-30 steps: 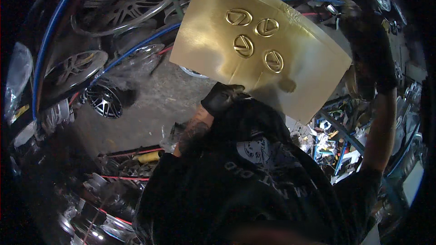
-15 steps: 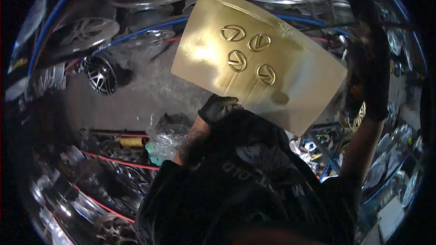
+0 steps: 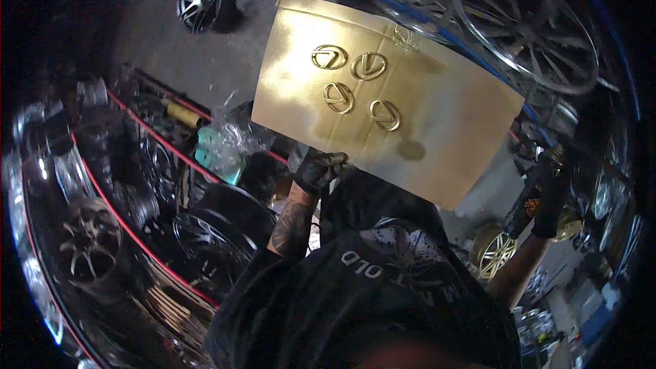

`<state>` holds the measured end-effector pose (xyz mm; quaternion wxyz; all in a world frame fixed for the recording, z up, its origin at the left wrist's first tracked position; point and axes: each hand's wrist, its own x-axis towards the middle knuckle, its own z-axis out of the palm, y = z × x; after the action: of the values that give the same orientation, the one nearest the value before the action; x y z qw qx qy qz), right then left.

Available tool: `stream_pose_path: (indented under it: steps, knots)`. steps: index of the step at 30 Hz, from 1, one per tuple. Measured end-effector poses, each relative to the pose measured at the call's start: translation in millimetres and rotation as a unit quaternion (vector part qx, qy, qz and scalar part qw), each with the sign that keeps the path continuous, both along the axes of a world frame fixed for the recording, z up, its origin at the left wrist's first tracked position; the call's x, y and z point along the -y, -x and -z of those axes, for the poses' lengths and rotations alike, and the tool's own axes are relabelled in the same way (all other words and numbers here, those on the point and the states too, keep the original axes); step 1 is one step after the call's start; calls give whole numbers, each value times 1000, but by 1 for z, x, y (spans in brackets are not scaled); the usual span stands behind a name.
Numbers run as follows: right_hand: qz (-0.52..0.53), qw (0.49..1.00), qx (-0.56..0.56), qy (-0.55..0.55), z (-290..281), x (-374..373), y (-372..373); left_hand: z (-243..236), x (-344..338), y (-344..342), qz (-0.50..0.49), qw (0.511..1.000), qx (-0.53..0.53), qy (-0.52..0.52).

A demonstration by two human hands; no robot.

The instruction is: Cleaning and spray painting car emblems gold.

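My left hand (image 3: 320,169), in a black glove, is closed on the lower edge of a cardboard sheet (image 3: 471,130). The sheet is held up, tilted, and much of its face is coated in shiny gold. Several gold oval emblems (image 3: 369,66) lie on its left half, and a round dark spot shows below them. Off to the right and lower than the sheet, my right hand (image 3: 549,191), also black-gloved, is closed around a dark can-shaped thing (image 3: 523,205) with an orange patch. Shadow hides most of those fingers.
A gold wheel (image 3: 495,253) stands below my right hand. A large spoked wheel (image 3: 526,31) is at the far right, and a black-and-silver wheel (image 3: 199,1) at the far left. Clear plastic wrap (image 3: 236,130), a red hose (image 3: 167,143) and more wheels crowd the left.
The surroundings have swung round as my view turned. The sheet stays in my left hand and has shifted slightly left. My right hand has dropped lower, and the can-shaped thing shows more clearly.
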<state>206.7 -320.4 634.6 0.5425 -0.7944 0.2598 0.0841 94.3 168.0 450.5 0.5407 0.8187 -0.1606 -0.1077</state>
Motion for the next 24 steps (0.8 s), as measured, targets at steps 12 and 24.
stream_pose_path:
  steps: [12,24]
  knots:
    - [-328,913,201,136,64,25,-103,18,100,46,-274,960,-6,54]
    - [-532,800,156,229,-102,-244,-185,-28,57,40,-388,913,-127,16]
